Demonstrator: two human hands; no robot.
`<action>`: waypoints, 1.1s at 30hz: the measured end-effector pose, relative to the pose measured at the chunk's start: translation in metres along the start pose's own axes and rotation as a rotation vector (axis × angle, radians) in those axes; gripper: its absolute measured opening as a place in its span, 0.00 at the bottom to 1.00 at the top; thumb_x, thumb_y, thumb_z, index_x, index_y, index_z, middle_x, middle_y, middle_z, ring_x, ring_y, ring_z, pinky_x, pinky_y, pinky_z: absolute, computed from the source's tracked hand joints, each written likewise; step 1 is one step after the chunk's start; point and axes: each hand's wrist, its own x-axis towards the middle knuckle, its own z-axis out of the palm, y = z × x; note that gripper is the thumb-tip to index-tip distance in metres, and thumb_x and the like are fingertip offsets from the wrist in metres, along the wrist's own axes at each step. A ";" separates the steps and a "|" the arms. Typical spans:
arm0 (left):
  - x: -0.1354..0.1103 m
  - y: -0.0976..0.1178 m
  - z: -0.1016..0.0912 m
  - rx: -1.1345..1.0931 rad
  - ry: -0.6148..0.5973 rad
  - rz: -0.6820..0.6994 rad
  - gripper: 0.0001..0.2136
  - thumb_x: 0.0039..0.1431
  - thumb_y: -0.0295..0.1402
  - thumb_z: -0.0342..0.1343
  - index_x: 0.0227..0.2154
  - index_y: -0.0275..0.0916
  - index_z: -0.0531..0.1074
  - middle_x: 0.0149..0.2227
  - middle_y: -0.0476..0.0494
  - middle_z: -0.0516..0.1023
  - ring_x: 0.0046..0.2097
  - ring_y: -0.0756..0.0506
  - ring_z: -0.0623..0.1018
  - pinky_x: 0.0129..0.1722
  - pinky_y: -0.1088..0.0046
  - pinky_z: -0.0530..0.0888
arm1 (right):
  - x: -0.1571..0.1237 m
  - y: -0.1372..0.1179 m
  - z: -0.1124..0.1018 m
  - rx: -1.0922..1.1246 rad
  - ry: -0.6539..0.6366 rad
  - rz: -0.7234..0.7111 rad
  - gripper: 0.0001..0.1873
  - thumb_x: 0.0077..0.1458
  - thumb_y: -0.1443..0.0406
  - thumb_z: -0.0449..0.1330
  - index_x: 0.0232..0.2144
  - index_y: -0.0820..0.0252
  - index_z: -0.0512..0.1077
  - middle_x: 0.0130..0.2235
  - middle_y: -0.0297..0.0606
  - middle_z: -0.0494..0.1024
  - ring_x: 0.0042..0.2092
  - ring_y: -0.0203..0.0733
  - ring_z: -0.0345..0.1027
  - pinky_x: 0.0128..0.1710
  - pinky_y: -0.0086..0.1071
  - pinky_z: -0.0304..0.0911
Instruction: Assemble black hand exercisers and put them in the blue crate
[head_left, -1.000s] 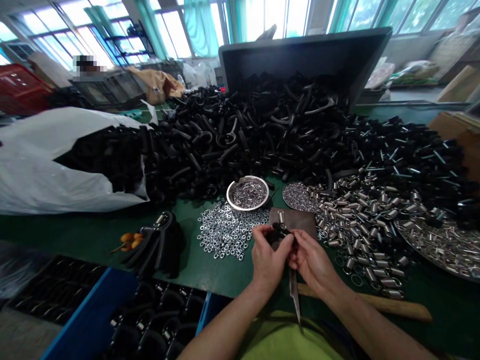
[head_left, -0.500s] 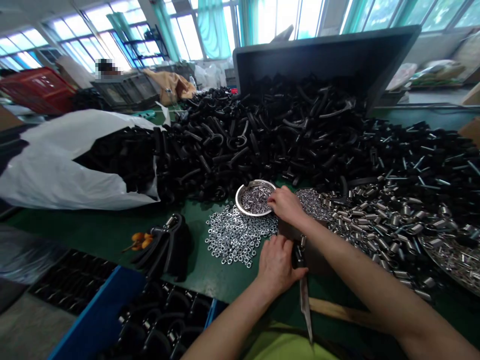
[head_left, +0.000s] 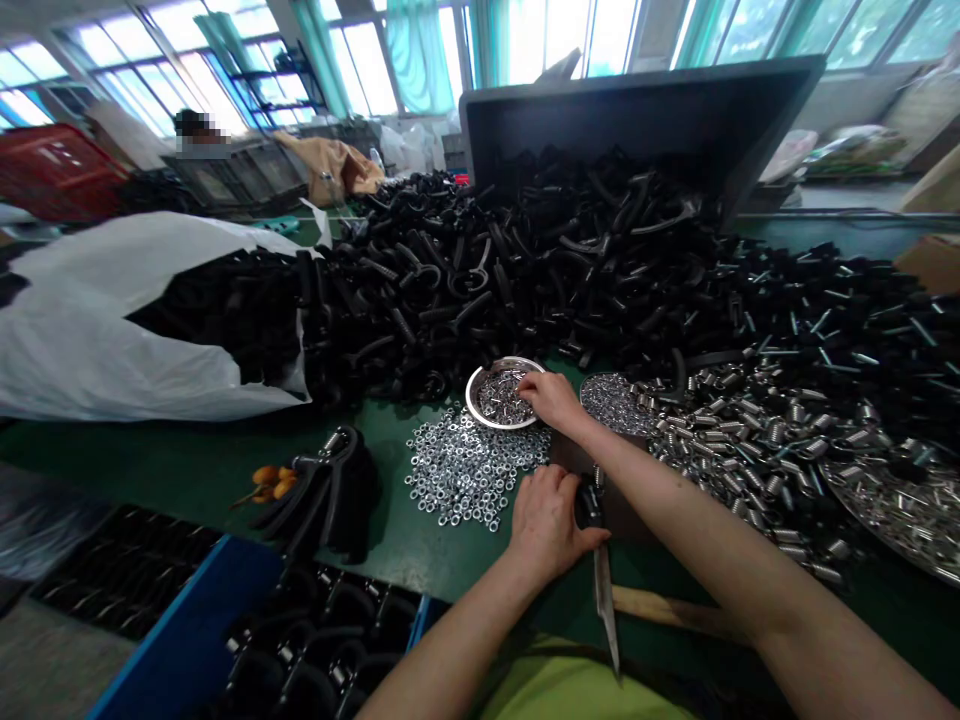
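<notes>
My right hand (head_left: 555, 402) reaches into a round metal bowl (head_left: 474, 408) of small metal pins (head_left: 501, 398). Its fingertips are pinched together among them; whatever they hold is hidden. Nearer to me, my left hand (head_left: 547, 525) curls around a black plastic part (head_left: 589, 502) with a coil spring (head_left: 598, 477), against a dark brown block (head_left: 630, 500). Below the left thumb a pointed metal blade (head_left: 604, 600) extends toward me. A wooden handle (head_left: 667, 608) lies to its right. Left of my hands spreads a heap of nuts (head_left: 465, 470).
Black plastic parts (head_left: 450, 290) pile up behind, spilling from a tipped grey bin (head_left: 637, 120) and a white sack (head_left: 135, 350). Springs (head_left: 750, 430) lie to the right. Blue crate (head_left: 180, 620), front left, holds assembled parts. Orange fruits (head_left: 274, 482) sit beside several black parts (head_left: 349, 490).
My right hand stays at the bowl, its fingertips slightly further in over the pins. The left hand keeps its hold. The whole view has shifted slightly.
</notes>
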 end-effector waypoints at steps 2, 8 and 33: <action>0.001 -0.001 0.001 0.002 0.013 0.014 0.25 0.37 0.43 0.67 0.40 0.42 0.70 0.40 0.40 0.70 0.43 0.37 0.67 0.43 0.59 0.64 | -0.015 0.003 -0.013 0.055 0.016 -0.002 0.08 0.56 0.66 0.54 0.36 0.59 0.73 0.36 0.35 0.78 0.37 0.36 0.69 0.37 0.28 0.59; 0.003 -0.004 0.002 -0.031 0.032 0.038 0.25 0.35 0.42 0.67 0.39 0.42 0.71 0.40 0.40 0.70 0.44 0.36 0.68 0.44 0.59 0.63 | -0.104 0.027 -0.036 0.085 0.028 -0.059 0.06 0.56 0.66 0.54 0.28 0.60 0.68 0.31 0.35 0.73 0.37 0.38 0.64 0.38 0.32 0.58; 0.001 -0.002 0.001 0.157 -0.052 0.162 0.33 0.42 0.43 0.64 0.53 0.45 0.60 0.43 0.44 0.70 0.45 0.40 0.68 0.45 0.61 0.65 | -0.130 0.063 -0.042 -0.122 -0.148 -0.064 0.04 0.54 0.66 0.58 0.29 0.56 0.72 0.31 0.31 0.75 0.37 0.37 0.66 0.37 0.28 0.58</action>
